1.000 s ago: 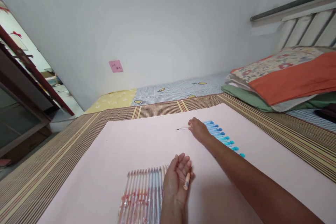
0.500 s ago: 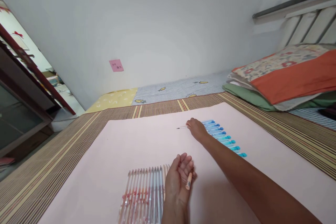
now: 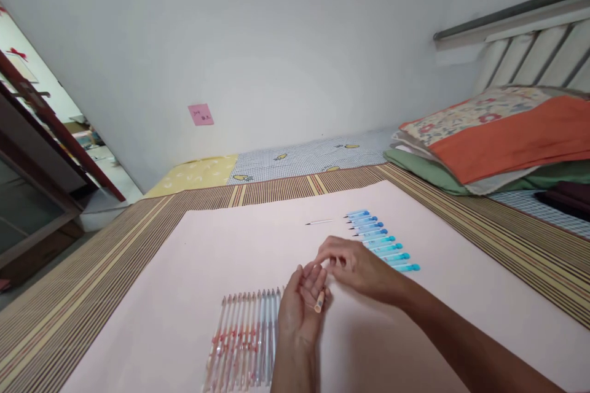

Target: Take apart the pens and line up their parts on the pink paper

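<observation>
My left hand (image 3: 304, 301) is palm up with its fingers curled, holding a peach pen tube (image 3: 319, 302) by the little-finger side; the tube's far end is hidden. Just beyond its fingertips, my right hand (image 3: 353, 261) bends over with fingers apart and nothing visible in them. A thin white pen refill (image 3: 319, 221) with a dark tip lies on the pale pink sheet (image 3: 230, 239). Close to my right hand is a slanting row of several blue and turquoise pens (image 3: 380, 239). Clear-barrelled pens (image 3: 244, 338) lie side by side left of my left forearm, which hides some.
The sheet lies over a striped mat (image 3: 115, 258). Folded orange and green bedding (image 3: 498, 141) is piled at the right, below a white radiator (image 3: 530, 61). A pink note (image 3: 201, 114) is stuck on the wall. A doorway (image 3: 92, 141) opens at the far left.
My right hand has let go of the refill, leaving it on the sheet, and has come back toward my left hand. The left hand still holds the peach tube.
</observation>
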{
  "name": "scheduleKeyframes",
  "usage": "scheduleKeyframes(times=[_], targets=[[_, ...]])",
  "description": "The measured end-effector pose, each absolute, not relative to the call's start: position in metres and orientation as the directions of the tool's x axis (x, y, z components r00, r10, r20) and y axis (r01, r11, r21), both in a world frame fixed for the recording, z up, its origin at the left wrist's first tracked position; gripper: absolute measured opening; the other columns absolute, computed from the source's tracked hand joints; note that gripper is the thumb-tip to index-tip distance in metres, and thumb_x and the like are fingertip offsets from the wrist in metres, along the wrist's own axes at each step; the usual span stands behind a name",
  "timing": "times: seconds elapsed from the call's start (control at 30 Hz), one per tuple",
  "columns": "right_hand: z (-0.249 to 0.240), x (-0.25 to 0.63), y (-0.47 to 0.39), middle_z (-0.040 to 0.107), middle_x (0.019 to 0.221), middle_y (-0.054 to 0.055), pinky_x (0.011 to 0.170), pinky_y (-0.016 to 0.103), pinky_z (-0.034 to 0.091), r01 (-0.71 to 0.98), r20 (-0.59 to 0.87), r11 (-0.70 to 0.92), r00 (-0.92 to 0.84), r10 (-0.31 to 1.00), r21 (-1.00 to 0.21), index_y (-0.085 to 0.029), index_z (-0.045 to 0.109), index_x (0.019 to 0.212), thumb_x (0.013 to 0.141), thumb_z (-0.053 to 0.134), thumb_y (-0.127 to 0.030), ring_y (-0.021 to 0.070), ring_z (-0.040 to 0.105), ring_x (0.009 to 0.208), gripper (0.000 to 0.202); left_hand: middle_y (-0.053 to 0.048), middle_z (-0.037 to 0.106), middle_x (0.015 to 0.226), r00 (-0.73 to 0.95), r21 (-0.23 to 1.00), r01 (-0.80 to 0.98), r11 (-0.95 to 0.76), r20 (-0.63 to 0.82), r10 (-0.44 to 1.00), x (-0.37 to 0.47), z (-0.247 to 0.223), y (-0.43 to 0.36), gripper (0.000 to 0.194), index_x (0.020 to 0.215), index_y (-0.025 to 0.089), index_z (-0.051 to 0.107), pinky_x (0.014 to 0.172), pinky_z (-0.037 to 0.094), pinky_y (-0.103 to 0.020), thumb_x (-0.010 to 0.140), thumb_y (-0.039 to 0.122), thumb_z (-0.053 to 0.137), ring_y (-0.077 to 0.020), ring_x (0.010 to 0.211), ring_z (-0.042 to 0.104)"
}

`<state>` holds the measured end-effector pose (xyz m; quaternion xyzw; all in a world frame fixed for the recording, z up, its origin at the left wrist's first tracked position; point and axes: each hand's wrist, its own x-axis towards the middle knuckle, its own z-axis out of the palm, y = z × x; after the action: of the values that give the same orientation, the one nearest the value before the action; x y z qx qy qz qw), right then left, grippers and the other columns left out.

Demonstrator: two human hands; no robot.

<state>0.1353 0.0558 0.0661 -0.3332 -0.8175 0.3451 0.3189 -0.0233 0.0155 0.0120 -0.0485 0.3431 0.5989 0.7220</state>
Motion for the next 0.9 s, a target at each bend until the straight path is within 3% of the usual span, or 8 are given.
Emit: scheduleKeyframes(times=[0.13, 0.27, 0.37, 0.5, 0.57, 0.63, 0.77, 0.9], targets=[[0.055, 0.129, 0.020, 0.065, 0.118, 0.004, 0.095, 0.034, 0.048, 0.356, 0.324, 0.645, -0.643, 0.694, -0.676, -0.026, 0.074, 0.098, 0.081, 0.056, -0.002, 0.0197, 0.059, 0.108, 0.034, -0.008, 0.074, 0.074, 0.080, 0.325, -0.902, 0.285, -0.522, 0.849, -0.025, 0.012, 0.016, 0.020, 0.085, 0.010, 0.064, 0.050, 0.050, -0.025, 0.098, 0.020, 0.053, -0.0146, 0.056, 0.068], [0.039, 0.118, 0.016, 0.065, 0.121, 0.005, 0.094, 0.038, 0.046, 0.395, 0.359, 0.665, -0.612, 0.705, -0.633, -0.023, 0.072, 0.084, 0.084, 0.059, -0.006, 0.0217, 0.057, 0.106, 0.021, -0.011, 0.074, 0.076, 0.093, 0.302, -0.908, 0.290, -0.529, 0.843, -0.027, 0.015, 0.016, 0.020, 0.081, 0.010, 0.062, 0.049, 0.049, -0.022, 0.097, 0.017, 0.052, -0.0168, 0.064, 0.071], [0.035, 0.114, 0.023, 0.066, 0.118, 0.004, 0.093, 0.037, 0.046, 0.343, 0.397, 0.624, -0.540, 0.743, -0.702, -0.023, 0.070, 0.085, 0.088, 0.056, -0.011, 0.0212, 0.058, 0.107, 0.019, -0.011, 0.074, 0.079, 0.114, 0.289, -0.911, 0.294, -0.510, 0.853, -0.031, 0.019, 0.015, 0.016, 0.086, 0.010, 0.062, 0.051, 0.052, -0.023, 0.097, 0.017, 0.053, -0.0173, 0.066, 0.072], [0.034, 0.116, 0.054, 0.070, 0.092, 0.003, 0.076, 0.032, 0.047, 0.231, 0.332, 0.427, -0.357, 0.873, -0.874, -0.022, 0.067, 0.088, 0.091, 0.058, -0.028, 0.0183, 0.063, 0.084, 0.011, -0.019, 0.075, 0.107, 0.100, 0.336, -0.895, 0.294, -0.491, 0.865, -0.042, 0.022, 0.015, 0.020, 0.110, 0.009, 0.062, 0.078, 0.062, -0.038, 0.095, 0.023, 0.059, -0.0263, 0.097, 0.075], [0.032, 0.118, 0.077, 0.067, 0.072, 0.000, 0.067, 0.030, 0.045, 0.141, 0.241, 0.290, -0.288, 0.927, -0.947, -0.021, 0.064, 0.079, 0.087, 0.063, -0.036, 0.0168, 0.061, 0.069, 0.017, -0.020, 0.072, 0.119, 0.107, 0.352, -0.887, 0.298, -0.471, 0.876, -0.047, 0.022, 0.015, 0.027, 0.117, 0.011, 0.061, 0.082, 0.062, -0.041, 0.094, 0.025, 0.061, -0.0296, 0.109, 0.072], [0.028, 0.120, 0.098, 0.066, 0.065, 0.000, 0.059, 0.028, 0.041, 0.050, 0.154, 0.171, -0.240, 0.958, -0.984, -0.020, 0.062, 0.073, 0.079, 0.071, -0.043, 0.0164, 0.062, 0.062, 0.025, -0.019, 0.072, 0.121, 0.092, 0.362, -0.885, 0.291, -0.477, 0.874, -0.050, 0.022, 0.016, 0.027, 0.117, 0.011, 0.061, 0.081, 0.062, -0.039, 0.094, 0.025, 0.062, -0.0295, 0.110, 0.072], [0.021, 0.120, 0.120, 0.073, 0.076, 0.005, 0.055, 0.026, 0.037, -0.087, 0.021, 0.001, -0.220, 0.975, -0.996, -0.018, 0.068, 0.075, 0.067, 0.081, -0.053, 0.0171, 0.067, 0.067, 0.038, -0.018, 0.074, 0.115, 0.033, 0.378, -0.883, 0.278, -0.541, 0.840, -0.047, 0.020, 0.017, 0.020, 0.111, 0.010, 0.063, 0.073, 0.062, -0.033, 0.095, 0.023, 0.059, -0.0256, 0.100, 0.075], [0.019, 0.116, 0.110, 0.076, 0.091, 0.009, 0.062, 0.027, 0.044, -0.172, -0.011, -0.059, -0.270, 0.963, -0.983, -0.017, 0.074, 0.088, 0.066, 0.084, -0.054, 0.0159, 0.067, 0.072, 0.044, -0.015, 0.076, 0.101, 0.008, 0.438, -0.847, 0.300, -0.553, 0.833, -0.039, 0.020, 0.016, 0.015, 0.103, 0.010, 0.066, 0.065, 0.060, -0.029, 0.094, 0.020, 0.060, -0.0219, 0.084, 0.076]])
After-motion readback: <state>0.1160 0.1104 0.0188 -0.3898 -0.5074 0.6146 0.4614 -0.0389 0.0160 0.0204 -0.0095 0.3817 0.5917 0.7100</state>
